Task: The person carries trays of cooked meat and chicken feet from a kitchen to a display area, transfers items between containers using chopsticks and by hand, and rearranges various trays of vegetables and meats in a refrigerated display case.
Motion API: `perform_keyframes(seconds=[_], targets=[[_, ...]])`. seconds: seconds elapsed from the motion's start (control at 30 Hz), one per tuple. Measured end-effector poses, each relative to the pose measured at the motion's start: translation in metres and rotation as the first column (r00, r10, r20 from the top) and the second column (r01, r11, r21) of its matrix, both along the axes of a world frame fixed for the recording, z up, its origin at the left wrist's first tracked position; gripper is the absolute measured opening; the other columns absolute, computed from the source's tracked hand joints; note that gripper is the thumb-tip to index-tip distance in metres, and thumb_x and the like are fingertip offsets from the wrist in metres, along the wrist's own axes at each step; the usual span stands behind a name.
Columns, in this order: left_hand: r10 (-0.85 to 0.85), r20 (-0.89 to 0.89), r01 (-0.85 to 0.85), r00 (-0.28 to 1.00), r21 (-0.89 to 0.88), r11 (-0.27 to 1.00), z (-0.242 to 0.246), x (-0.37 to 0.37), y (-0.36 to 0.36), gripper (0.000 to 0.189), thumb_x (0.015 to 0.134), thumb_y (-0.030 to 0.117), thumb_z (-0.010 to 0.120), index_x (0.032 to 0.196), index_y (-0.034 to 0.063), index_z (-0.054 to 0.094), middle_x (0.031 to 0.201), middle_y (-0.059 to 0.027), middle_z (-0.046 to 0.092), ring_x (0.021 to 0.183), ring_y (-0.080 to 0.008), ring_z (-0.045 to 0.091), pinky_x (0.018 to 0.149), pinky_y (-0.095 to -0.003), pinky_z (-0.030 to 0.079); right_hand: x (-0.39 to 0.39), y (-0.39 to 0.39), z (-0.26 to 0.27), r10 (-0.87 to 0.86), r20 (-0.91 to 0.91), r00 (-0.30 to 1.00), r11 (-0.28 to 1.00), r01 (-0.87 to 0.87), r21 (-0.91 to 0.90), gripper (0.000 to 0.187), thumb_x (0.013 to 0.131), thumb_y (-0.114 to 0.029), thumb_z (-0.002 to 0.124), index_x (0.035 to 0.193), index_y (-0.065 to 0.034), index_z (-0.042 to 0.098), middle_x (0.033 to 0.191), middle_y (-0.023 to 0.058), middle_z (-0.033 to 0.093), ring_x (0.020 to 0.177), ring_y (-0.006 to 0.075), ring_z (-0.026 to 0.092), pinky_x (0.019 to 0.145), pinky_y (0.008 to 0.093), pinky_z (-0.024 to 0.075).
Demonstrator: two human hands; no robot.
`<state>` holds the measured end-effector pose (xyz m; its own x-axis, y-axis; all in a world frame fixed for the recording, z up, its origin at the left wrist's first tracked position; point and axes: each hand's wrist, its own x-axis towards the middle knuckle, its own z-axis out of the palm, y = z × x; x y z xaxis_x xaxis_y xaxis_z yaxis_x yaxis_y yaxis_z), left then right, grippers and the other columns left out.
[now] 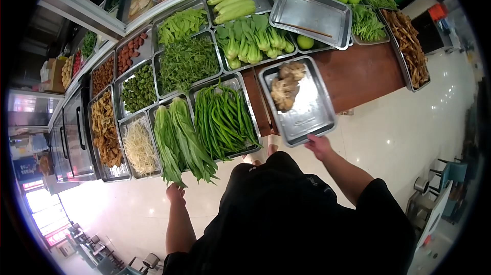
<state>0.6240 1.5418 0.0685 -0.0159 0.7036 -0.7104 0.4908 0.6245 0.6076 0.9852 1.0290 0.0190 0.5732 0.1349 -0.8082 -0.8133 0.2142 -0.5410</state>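
My right hand (319,147) grips the near rim of a shallow stainless steel tray (312,117). Clumps of brown mushrooms (287,87) lie in its far left part, and its near part is bare metal. The tray sits at a slant over the brown wooden tabletop (366,71), its near end out past the table edge. My left hand (175,192) is at the tips of long leaf lettuce (184,140), which hang over the front of their tray. Leaves partly cover its fingers, so any hold is unclear. Right of the lettuce is a tray of long green peppers (222,117).
Bean sprouts (140,148) and bok choy (253,41) fill neighbouring trays. A steel tray (310,10) with a chopstick-like stick (307,29) rests tilted across others. Dried brown strips (408,44) fill a tray at the right end. Behind runs a glass partition's frame (153,16).
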Motion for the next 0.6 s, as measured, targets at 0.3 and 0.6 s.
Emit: perform_keyframes(seconds=[0.3,0.6], targets=[[-0.041,-0.058,0.041,0.998,0.002,0.999,-0.013,-0.009,0.004,0.032,0.084,0.023,0.056,0.11,0.0054,0.05,0.1,-0.0069,0.053,0.084,-0.0224,0.06,0.064,-0.0337,0.046,-0.016,0.072,-0.001,-0.064,-0.056,0.996,0.992,0.07,0.103,0.011,0.085,-0.01,0.064,0.088,-0.0025,0.057,0.081,0.0081,0.061,0.071,0.0215,0.062,0.067,0.0351,0.0562],[0.085,-0.035,-0.083,0.996,0.065,0.994,-0.025,-0.015,-0.006,0.036,0.085,0.024,0.055,0.113,0.0038,0.048,0.103,-0.009,0.053,0.083,-0.0244,0.06,0.061,-0.036,0.046,0.03,0.011,0.04,0.723,-0.111,0.682,0.691,-0.715,0.104,0.031,0.088,-0.03,0.062,0.1,-0.0032,0.055,0.089,0.0114,0.064,0.078,0.0236,0.066,0.071,0.0343,0.0547]])
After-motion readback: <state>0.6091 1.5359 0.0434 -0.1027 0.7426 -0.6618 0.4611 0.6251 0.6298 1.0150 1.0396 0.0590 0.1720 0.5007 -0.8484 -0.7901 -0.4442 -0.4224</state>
